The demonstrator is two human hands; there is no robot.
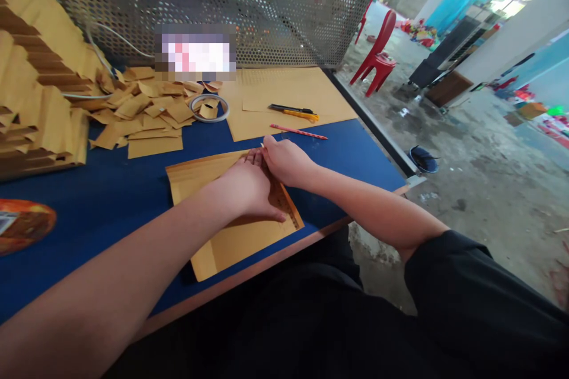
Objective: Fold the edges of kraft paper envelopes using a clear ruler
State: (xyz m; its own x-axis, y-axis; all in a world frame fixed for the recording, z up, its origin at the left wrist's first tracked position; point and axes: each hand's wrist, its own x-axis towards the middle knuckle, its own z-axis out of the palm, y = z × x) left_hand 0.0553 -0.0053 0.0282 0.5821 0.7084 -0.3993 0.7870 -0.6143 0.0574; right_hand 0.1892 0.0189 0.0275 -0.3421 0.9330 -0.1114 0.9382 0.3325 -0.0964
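A brown paper envelope (240, 254) lies slantwise on the blue tabletop in front of me, close to the table's front edge. My left hand (251, 186) rests flat on it, thumb spread out toward the lower right and fingertips reaching the envelope's far edge. Right beside those fingertips, at the far right corner, my right hand (287, 160) is closed in a pinch. A tiny pale tip shows at its fingers, but I cannot make out what it is. A red patterned pencil (299, 131) lies just beyond the right hand.
Behind lie a black pen (291, 109), a yellow cutter (302, 115), brown sheets (284, 86) and a tape roll (195, 111). Small paper pieces (151, 109) and stacked folded envelopes (40, 106) fill the left. A perforated metal panel (267, 12) borders the back; an orange package (26, 225) sits left.
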